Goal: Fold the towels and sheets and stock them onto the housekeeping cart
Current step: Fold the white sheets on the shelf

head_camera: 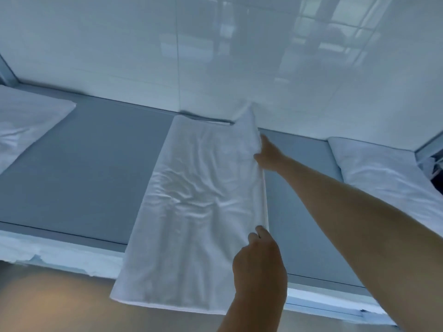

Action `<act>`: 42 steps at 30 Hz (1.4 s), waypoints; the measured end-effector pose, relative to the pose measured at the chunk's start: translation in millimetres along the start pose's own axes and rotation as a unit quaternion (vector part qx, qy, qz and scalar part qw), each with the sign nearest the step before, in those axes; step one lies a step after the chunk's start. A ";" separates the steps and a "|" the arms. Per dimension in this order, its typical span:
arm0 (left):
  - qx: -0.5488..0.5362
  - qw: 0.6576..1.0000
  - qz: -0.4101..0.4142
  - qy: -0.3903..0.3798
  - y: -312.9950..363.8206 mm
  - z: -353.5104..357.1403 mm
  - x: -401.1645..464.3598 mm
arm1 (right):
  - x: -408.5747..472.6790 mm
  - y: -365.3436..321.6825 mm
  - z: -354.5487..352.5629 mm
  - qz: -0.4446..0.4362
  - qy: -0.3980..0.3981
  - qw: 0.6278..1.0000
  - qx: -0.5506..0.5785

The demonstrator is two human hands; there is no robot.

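I have a long, narrow white cotton sheet (196, 200), already folded into a strip, lying across the grey bench (79, 168) from its far edge by the glossy white wall (143, 56) to the near edge, where its end hangs over. My right hand (266, 154) reaches to the far end and its fingers grip the strip's right edge there, lifting that corner off the bench. My left hand (260, 262) sits at the near right edge, fingers curled and pinching the cloth.

I judge the step to be another fold of this strip. To do it well, I want both hands holding the same layered edge, all layers caught, before moving. Then I carry the edge over evenly so the corners meet, keeping light tension between the hands so the wrinkles in the middle flatten instead of being trapped.

Two more piles of white linen wait: one at the bench's far left corner (26, 125), one at its right end (383, 173). I see no cart here.
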State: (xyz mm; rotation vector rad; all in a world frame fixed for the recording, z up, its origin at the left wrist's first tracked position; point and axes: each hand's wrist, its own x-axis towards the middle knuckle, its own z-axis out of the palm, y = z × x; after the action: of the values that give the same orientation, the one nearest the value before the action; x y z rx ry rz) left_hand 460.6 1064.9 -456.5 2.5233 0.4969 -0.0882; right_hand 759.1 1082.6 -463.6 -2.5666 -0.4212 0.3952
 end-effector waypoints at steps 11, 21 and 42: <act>0.035 0.998 0.043 0.008 -78.2 18.4 39.4 | -25.9 78.5 73.5 -0.007 0.026 0.995 -0.092; 0.211 0.971 0.083 0.077 -204.8 -28.8 123.0 | -41.7 27.3 137.3 -0.112 0.025 0.983 -0.144; 0.149 0.980 0.127 0.037 -294.2 -20.7 110.1 | -75.8 5.2 173.8 -0.105 0.032 0.977 -0.181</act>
State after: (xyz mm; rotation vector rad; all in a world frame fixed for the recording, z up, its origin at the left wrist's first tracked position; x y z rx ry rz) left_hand 453.9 1340.2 -609.1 2.8712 0.1948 0.0303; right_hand 629.9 1125.6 -595.7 -2.8335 -0.7958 0.1713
